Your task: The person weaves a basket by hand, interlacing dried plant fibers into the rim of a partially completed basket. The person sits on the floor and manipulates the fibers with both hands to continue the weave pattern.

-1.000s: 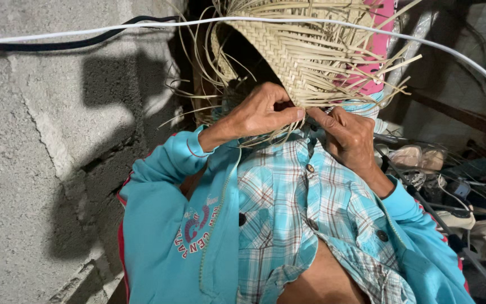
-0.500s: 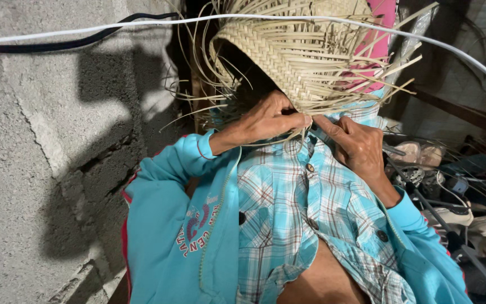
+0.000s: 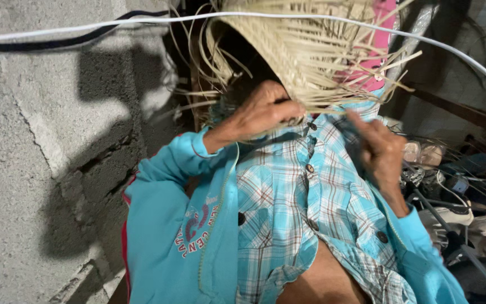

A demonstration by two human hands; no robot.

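Note:
A half-woven piece of pale straw strips (image 3: 305,50) hangs at the top of the view, with loose ends sticking out all round. My left hand (image 3: 260,112) is closed on the strips at its lower edge, above my checked blue shirt (image 3: 305,208). My right hand (image 3: 381,149) is blurred, a little lower and to the right, just off the weave's fringe with one finger raised toward it. Whether it pinches a strip is not clear. Both arms wear turquoise jacket sleeves (image 3: 164,225).
A rough grey block wall (image 3: 40,157) fills the left side. A white cable (image 3: 440,48) and a dark cable (image 3: 57,44) run across the top. A pink cloth (image 3: 382,34) shows behind the weave. Metal rods and shoes (image 3: 462,186) are piled at the right.
The view has drawn closer. My right hand has dropped down and to the right, away from the weave's edge. My left hand has stayed gripping the strips.

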